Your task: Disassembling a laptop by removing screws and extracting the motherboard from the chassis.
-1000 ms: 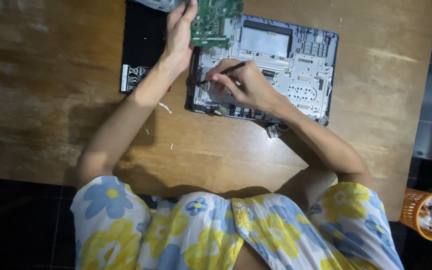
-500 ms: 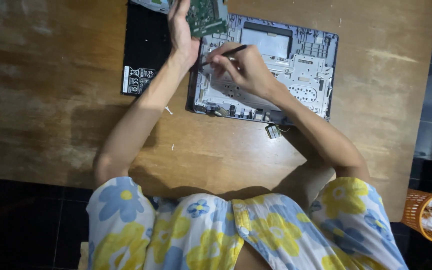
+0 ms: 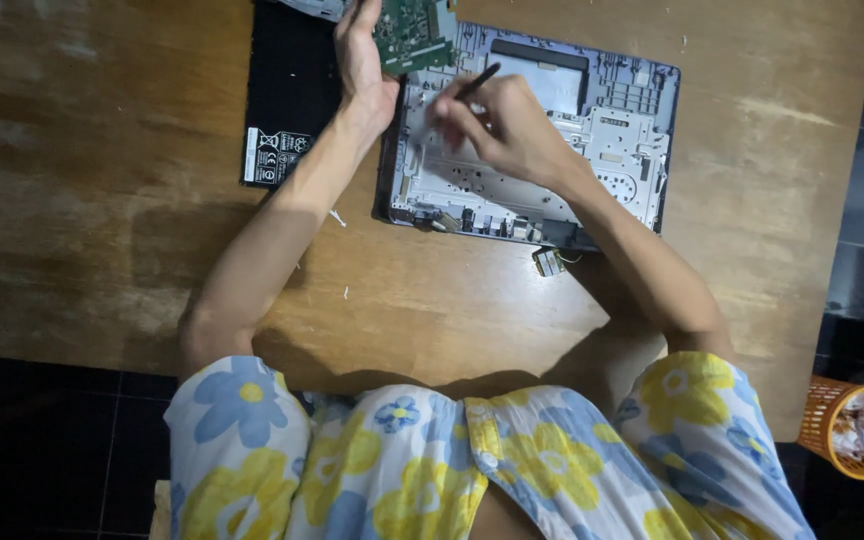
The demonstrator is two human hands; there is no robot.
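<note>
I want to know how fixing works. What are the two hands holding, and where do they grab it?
The left hand lifts the green circuit board by its left edge. The right hand pinches a thin dark tool near its lower end.

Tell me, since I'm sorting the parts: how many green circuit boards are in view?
1: the green circuit board is lifted by the left hand over the opened laptop chassis; the frame's top edge cuts it, so others may be hidden.

Dim picture, wooden table lit softly from above, dark shadows cast under the arms, floor nearly black, right hand slightly blurred
</note>
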